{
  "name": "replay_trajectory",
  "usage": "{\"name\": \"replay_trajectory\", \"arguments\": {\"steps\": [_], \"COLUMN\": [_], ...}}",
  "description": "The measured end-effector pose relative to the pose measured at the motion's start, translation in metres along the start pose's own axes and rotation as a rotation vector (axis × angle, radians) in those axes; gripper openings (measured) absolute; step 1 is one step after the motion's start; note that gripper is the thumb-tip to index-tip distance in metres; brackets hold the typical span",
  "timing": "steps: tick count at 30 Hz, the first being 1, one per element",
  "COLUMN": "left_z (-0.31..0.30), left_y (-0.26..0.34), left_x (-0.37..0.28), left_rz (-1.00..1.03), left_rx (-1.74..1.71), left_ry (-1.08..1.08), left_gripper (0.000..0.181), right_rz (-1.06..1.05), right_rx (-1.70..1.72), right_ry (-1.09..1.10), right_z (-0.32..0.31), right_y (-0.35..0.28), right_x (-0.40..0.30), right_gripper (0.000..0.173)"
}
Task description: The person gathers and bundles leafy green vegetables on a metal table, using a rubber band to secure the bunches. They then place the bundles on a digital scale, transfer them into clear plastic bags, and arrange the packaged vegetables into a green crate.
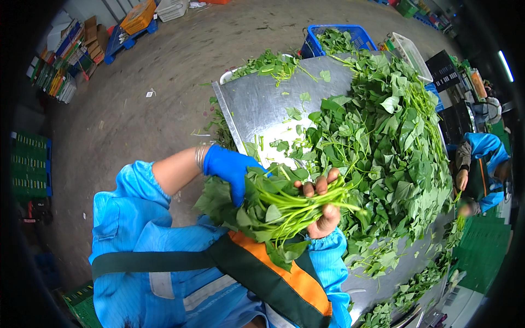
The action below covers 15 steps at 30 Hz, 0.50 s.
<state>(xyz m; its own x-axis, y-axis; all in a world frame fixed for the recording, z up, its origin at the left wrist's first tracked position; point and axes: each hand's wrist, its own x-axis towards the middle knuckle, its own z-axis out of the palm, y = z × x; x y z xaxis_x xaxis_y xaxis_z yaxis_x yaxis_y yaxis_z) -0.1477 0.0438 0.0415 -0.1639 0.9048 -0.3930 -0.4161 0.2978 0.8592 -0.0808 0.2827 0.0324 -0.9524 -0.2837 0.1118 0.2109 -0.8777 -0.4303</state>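
Between my two hands lies a bunch of leafy green stems [283,209], its leaves to the left and its stem ends to the right. My left hand [231,170], in a blue glove, is closed around the leafy part. My bare right hand [324,205] grips the stems, fingers on the far side and thumb on the near side. The bunch hides part of both hands. Just beyond is a metal table [262,98] with cut stem pieces and loose leaves. A large heap of leafy greens [381,156] covers much of its right side.
A blue plastic basket [363,37] of greens and a white crate [412,57] stand past the far edge. Another person [486,164] in blue sleeves works across the table at right. Green crates [30,164] are stacked at far left. More greens [422,283] lie at lower right.
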Motion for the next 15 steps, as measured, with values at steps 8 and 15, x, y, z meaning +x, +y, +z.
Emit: {"name": "replay_trajectory", "arguments": {"steps": [8,15], "left_z": [-0.068,0.024], "left_y": [0.039,-0.069], "left_x": [-0.046,0.085], "left_rz": [-0.140,-0.075], "left_rx": [0.662,-1.166], "left_ry": [0.895,-0.146], "left_gripper": [0.048,0.083], "right_rz": [-0.943,-0.514], "right_rx": [-1.390,-1.848], "right_ry": [-0.266,-0.193], "right_z": [0.050,-0.061], "right_y": [-0.079,0.019], "right_x": [0.026,0.013], "right_gripper": [0.051,0.039]}}
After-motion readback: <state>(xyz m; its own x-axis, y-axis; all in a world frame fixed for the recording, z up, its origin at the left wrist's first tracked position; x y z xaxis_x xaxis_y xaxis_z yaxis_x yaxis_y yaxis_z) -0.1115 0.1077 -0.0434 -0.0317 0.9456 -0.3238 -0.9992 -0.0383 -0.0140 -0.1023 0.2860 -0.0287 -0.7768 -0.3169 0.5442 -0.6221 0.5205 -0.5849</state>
